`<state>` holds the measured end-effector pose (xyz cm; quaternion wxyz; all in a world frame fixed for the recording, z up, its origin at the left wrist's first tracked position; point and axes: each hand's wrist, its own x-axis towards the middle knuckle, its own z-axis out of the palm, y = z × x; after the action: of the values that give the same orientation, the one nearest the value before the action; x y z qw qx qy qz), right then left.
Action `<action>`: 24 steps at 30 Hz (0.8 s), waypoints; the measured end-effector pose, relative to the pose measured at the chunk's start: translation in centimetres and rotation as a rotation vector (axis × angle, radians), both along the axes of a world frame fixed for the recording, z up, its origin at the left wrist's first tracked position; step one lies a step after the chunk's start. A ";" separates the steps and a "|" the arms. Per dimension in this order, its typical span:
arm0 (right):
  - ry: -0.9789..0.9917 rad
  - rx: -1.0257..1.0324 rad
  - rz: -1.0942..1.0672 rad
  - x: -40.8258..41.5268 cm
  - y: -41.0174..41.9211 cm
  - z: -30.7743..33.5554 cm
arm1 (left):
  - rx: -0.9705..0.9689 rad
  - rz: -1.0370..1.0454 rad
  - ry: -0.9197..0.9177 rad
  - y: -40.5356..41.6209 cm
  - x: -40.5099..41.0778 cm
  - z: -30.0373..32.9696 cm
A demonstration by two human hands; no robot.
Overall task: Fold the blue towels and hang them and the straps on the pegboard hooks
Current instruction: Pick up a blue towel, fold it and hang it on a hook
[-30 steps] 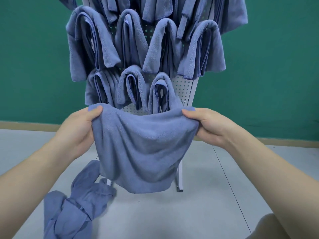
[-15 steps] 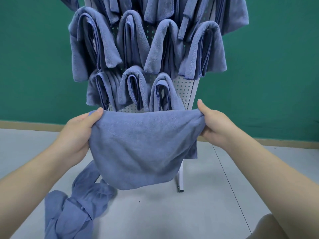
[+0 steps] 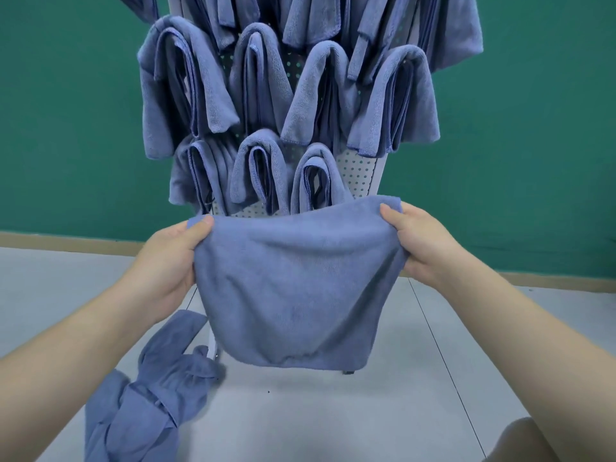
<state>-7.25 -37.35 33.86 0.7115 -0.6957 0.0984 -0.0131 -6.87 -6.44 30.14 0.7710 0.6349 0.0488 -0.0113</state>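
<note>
I hold one blue towel [image 3: 296, 288] in the air in front of me, between my two hands, just before the lower part of the pegboard [image 3: 361, 171]. It is doubled, and its bottom edge hangs free above the floor [image 3: 333, 415]. My left hand [image 3: 170, 261] grips the upper left corner: the thumb lies on the front of the cloth and the other fingers are curled behind it. My right hand [image 3: 423, 241] grips the upper right corner in the same way, thumb on top, fingers hidden behind the cloth. The top edge sags a little between the two hands.

Behind the towel stands the white pegboard. Many folded towels [image 3: 266, 81] hang on it in rows, each one draped over its hook; the hooks themselves are covered. A narrow strap [image 3: 368, 38] hangs near the top right.

On the floor, at the lower left, lies a heap of unfolded towels [image 3: 146, 405]. Behind everything is a green wall [image 3: 66, 111].
</note>
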 end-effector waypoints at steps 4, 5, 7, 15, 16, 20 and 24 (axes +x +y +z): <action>-0.010 0.006 -0.059 0.1 -0.5 0.1 | 0.025 0.110 -0.037 0.3 0.5 0.5; -0.010 0.013 -0.061 0.2 -0.5 0.1 | 0.015 0.112 -0.037 0.2 0.6 0.4; -0.004 0.037 -0.064 0.1 -0.2 0.1 | -0.022 0.092 0.000 0.2 0.7 0.3; 0.059 0.256 0.039 -0.3 -0.3 0.6 | -0.129 -0.331 0.000 -0.5 -1.0 1.1; 0.048 0.271 0.068 -0.4 -0.3 0.6 | -0.117 -0.346 -0.010 -0.5 -1.0 1.0; 0.002 0.145 0.131 -0.4 -0.2 0.4 | -0.061 -0.260 0.001 -0.4 -0.5 0.6; -0.035 -0.141 0.075 -0.6 0.6 0.2 | -0.046 -0.132 0.039 -0.2 -0.1 0.4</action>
<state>-7.82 -36.75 34.10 0.6623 -0.7469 0.0588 -0.0055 -6.96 -6.65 30.53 0.7817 0.6187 0.0215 -0.0756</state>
